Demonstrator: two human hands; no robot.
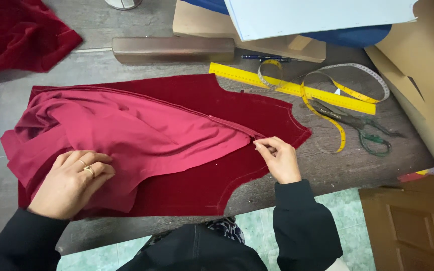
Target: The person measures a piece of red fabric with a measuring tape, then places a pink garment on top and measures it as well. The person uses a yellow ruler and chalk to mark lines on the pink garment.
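1. On the grey work table point(6, 100) lies a cut panel of dark red velvet point(257, 108), spread flat, with a lighter pink-red lining cloth point(141, 130) heaped loosely over its left and middle part.
2. Left hand point(71, 183): resting palm down on the lining cloth near the table's near edge, fingers curled and gathering a fold of it; two rings show on the fingers.
3. Right hand point(280, 158): thumb and forefinger pinched together on the seam edge where lining and velvet meet, near the panel's right end; the other fingers are tucked in.
4. Beyond the panel, a yellow ruler point(247, 78) lies slantwise, with a yellow tape measure point(340, 130) looped over it and scissors point(362, 125) just beside.
5. A brown block point(172, 49) lies beyond the velvet's far edge, well apart from both hands.
6. More red velvet point(11, 35) sits at the far left corner.
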